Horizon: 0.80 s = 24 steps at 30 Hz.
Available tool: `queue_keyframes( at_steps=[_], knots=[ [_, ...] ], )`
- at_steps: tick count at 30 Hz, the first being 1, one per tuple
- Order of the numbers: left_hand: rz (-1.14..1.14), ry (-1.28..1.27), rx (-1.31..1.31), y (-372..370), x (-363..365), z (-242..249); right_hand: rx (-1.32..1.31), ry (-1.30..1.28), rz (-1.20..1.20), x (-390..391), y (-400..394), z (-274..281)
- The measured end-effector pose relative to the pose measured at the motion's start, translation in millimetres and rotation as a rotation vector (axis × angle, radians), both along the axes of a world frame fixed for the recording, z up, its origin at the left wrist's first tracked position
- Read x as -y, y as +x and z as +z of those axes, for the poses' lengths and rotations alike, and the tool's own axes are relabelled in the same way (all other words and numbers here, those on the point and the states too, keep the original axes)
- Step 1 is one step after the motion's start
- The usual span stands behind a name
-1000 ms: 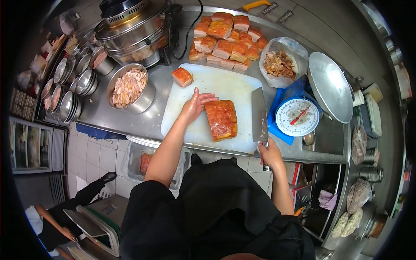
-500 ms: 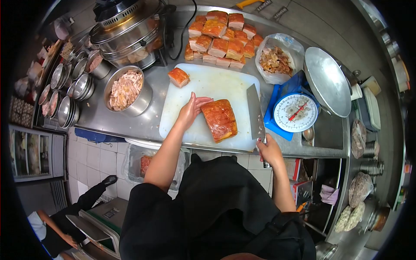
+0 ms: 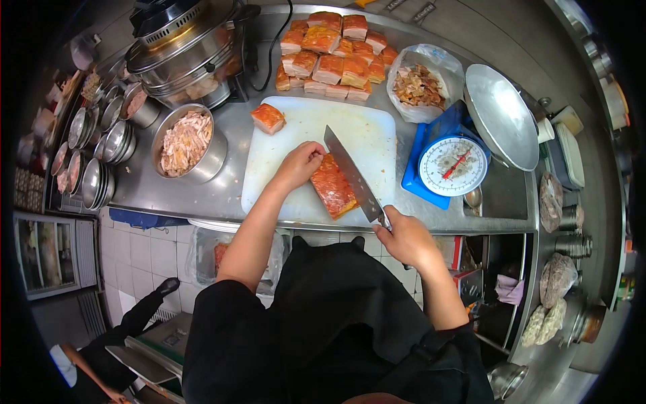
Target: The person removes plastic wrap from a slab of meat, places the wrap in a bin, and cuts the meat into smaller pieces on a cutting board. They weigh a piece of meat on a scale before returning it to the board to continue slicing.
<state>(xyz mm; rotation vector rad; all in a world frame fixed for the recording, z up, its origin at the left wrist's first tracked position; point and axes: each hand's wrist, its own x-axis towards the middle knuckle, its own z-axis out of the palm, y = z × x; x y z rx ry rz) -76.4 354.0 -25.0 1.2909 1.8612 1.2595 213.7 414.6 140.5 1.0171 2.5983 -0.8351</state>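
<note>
A slab of roast pork [image 3: 331, 190] with browned skin lies on the white cutting board [image 3: 276, 158]. My left hand [image 3: 300, 165] has its fingers curled against the slab's far left corner, steadying it. Gripped by its handle in my right hand [image 3: 408, 238] is a cleaver [image 3: 354, 176]. Its blade slants across the slab's right side, hiding that part of the meat from view. On the board's far left corner sits one small cut piece of roast pork [image 3: 268, 119].
Behind the board rises a pile of pork blocks [image 3: 328, 69], with a bag of browned scraps [image 3: 418, 92] beside it. A blue scale [image 3: 452, 167] with a metal pan [image 3: 501, 118] stands right; a steel pot of sliced meat [image 3: 188, 145] stands left. Another person's leg [image 3: 138, 313] shows lower left.
The cleaver has swung left from the board's right edge onto the slab, tilting over. My left hand's fingers, stretched out before, are now curled at the slab's corner. The view shifted slightly.
</note>
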Motion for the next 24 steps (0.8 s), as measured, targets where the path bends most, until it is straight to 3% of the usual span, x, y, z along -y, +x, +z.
queue_keyframes(
  at_steps=[11,24],
  knots=[
    [-0.073,0.063,-0.221,-2.2,-0.1,1.8,0.007,0.066,0.047,4.8,-4.4,-3.1],
    [-0.056,0.044,-0.194,0.4,0.4,4.7,-0.025,0.067,0.049,5.8,-2.2,-10.1]
  ],
)
